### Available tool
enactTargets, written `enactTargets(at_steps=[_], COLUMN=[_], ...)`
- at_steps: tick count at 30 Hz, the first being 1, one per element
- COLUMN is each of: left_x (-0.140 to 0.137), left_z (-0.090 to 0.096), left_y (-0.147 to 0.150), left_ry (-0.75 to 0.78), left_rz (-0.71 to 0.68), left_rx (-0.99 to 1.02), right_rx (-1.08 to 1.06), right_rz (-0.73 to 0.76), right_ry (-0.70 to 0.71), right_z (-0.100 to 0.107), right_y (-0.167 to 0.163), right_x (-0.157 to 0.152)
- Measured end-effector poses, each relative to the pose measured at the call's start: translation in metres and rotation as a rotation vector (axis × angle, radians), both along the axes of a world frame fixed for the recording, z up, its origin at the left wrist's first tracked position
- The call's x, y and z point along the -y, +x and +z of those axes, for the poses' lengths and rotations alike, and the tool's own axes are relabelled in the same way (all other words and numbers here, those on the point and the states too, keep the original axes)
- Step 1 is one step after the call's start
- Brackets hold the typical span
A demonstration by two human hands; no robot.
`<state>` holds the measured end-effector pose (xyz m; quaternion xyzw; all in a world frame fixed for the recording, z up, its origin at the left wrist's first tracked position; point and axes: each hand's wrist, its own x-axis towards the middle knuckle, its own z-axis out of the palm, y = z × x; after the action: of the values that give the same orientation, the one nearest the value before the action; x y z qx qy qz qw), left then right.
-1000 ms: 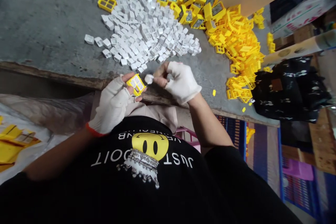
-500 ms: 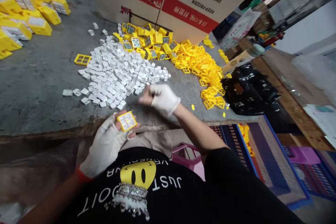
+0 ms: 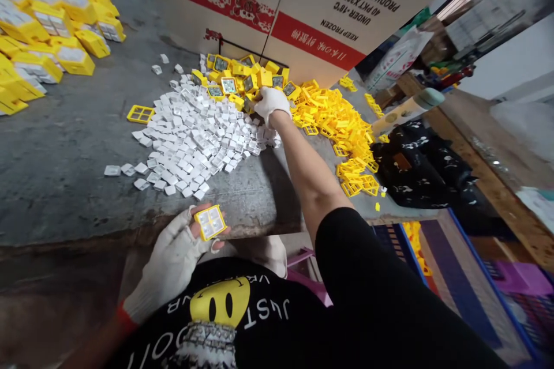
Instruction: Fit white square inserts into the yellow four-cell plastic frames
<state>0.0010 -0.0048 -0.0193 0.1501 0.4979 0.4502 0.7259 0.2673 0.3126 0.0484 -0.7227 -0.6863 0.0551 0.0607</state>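
My left hand (image 3: 178, 249) grasps a yellow frame (image 3: 210, 222), best held level; yellow blocks (image 3: 264, 77) border my right hand (image 3: 273, 104), whose grip I can't tell.

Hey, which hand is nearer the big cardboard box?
Right. The right hand is at the yellow blocks just in front of the box; the left hand, holding a yellow frame, is farther away, by the near edge of the table.

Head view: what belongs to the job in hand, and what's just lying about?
Job, likely:
held white-paned yellow plastic frame
white plastic pieces
boxy yellow plastic housings
yellow plastic grids

Lying about, likely:
black patterned fabric bag
pale cylindrical bottle
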Motion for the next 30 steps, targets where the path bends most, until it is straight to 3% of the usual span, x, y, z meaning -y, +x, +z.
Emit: enactTargets(at_steps=[3,6,9,12,14,18,21,26,30], left_x=[-0.001,-0.002,-0.001,0.001,0.003,0.007,0.010,0.011,0.015], left_z=[0.004,0.007,0.011,0.014,0.014,0.016,0.019,0.021,0.023], left_y=[0.000,0.003,0.011,0.019,0.022,0.024,0.027,0.031,0.030], left_ry=[0.013,0.028,0.050,0.069,0.063,0.054,0.064,0.131,0.150], left_rz=[-0.004,0.007,-0.002,-0.022,-0.030,-0.047,-0.039,-0.076,-0.054], left_rx=[0.037,0.047,0.070,0.113,0.123,0.124,0.133,0.144,0.155], right_rx=[-0.060,0.069,0.313,0.367,0.268,0.091,0.024,-0.317,-0.411], right_rz=[0.073,0.235,0.368,0.467,0.473,0.427,0.485,0.713,0.766], right_ry=[0.124,0.201,0.088,-0.087,-0.120,-0.130,-0.175,0.060,0.094], right_z=[0.006,0.007,-0.003,-0.018,-0.025,-0.032,-0.036,-0.030,-0.021], right_y=[0.037,0.059,0.047,0.030,0.035,0.068,0.076,0.041,0.013], right_x=[0.041,0.116,0.196,0.244,0.248,0.217,0.204,0.243,0.272])
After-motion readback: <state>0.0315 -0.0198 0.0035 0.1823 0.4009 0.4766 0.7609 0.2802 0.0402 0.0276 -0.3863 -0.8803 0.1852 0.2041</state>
